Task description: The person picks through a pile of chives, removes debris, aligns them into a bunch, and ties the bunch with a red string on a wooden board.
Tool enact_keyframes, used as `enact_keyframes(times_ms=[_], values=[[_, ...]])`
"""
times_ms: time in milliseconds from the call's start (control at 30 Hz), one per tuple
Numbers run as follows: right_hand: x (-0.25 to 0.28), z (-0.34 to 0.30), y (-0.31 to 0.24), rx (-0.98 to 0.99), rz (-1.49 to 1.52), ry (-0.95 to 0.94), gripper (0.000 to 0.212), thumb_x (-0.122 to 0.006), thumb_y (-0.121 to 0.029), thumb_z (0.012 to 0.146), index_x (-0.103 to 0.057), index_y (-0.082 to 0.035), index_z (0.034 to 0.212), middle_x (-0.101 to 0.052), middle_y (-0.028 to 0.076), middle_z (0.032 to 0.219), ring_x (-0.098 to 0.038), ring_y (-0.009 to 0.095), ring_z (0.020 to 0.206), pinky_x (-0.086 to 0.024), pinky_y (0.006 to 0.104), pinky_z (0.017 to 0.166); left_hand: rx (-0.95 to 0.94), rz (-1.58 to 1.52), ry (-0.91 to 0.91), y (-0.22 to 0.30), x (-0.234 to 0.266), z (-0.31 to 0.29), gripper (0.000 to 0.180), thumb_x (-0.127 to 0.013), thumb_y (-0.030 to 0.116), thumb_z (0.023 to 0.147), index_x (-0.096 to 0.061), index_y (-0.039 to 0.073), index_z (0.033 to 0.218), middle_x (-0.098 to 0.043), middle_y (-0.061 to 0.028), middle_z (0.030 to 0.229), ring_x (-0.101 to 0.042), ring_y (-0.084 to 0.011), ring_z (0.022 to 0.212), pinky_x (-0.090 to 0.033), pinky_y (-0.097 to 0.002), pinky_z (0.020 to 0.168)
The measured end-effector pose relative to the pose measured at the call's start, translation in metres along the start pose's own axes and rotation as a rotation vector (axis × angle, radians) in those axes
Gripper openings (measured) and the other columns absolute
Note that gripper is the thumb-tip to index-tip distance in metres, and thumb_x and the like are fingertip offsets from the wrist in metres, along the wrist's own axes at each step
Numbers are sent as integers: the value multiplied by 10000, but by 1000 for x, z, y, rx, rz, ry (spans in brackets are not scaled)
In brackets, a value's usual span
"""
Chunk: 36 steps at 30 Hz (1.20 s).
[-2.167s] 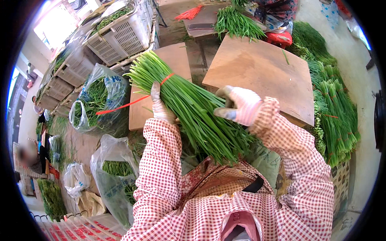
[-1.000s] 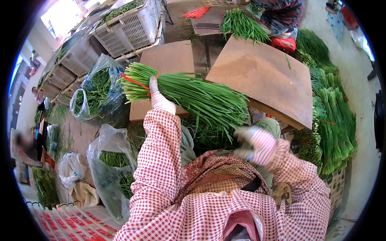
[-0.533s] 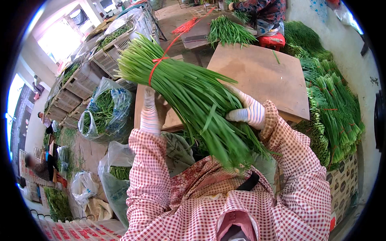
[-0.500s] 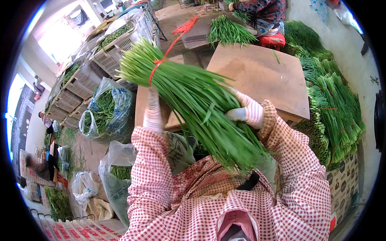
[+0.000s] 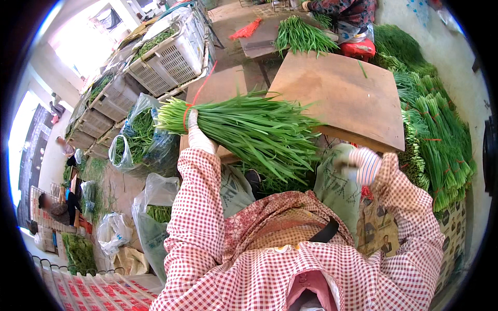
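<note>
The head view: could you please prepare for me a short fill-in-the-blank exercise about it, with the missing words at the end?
1. The left hand and the right hand both wear ____.
2. The bundle of green leaves is held only by the ____ hand.
3. The tie around this bundle is coloured ____.
4. The heap of green bundles lies on the picture's ____ side.

Missing words: gloves; left; red; right.

1 green leafy bundle (image 5: 251, 129), red-banded near its pale left end, lies sideways, fanning rightward.
</note>
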State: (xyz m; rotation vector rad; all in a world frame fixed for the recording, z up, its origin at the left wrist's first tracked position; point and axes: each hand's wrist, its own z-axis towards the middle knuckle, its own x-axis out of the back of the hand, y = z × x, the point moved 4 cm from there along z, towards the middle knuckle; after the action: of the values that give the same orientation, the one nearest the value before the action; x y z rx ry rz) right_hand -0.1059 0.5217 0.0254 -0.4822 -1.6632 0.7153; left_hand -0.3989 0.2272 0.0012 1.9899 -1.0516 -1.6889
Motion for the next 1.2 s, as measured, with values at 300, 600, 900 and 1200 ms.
enact_keyframes(times_ms=[300, 600, 900, 1200], values=[[42, 89, -117, 488, -626, 546, 679, -743, -308, 644, -514, -147, 1263, -479, 205, 1239, -477, 399, 1154, -435, 490, 932, 68, 122, -288, -59, -88, -64, 581, -642, 465, 827, -543, 45, 1216, -620, -134, 1153, -593, -301, 1042, -479, -470, 922], [-105, 98, 15, 23, -300, -220, 383, -640, -229, 808, -584, -83, 1157, -586, 189, 1070, -583, 390, 993, -496, 447, 827, -476, 354, -174, 29, -101, -65, 693, -700, 429, 788, -466, 62, 1327, -529, -106, 1291, -525, -257, 1137, -434, -408, 989], [21, -27, -67, 400, -3, 844, 295, -663, -89, 785, -594, -24, 1064, -591, 173, 1025, -579, 368, 975, -484, 432, 850, -400, 61, -505, 23, -130, -18, 805, -673, 277, 845, -213, 152, 1493, -586, -97, 1166, -551, -131, 824, -518, -331, 750], [53, -163, -78, 132, -533, 1376, 729, -768, -311, 625, -505, -69, 1260, -526, 224, 1191, -482, 430, 1126, -405, 507, 962, -557, 549, -878, -115, -255, -229, 465, -731, 75, 761, -579, 23, 1197, -617, -90, 1176, -595, -160, 998, -448, -316, 925]])
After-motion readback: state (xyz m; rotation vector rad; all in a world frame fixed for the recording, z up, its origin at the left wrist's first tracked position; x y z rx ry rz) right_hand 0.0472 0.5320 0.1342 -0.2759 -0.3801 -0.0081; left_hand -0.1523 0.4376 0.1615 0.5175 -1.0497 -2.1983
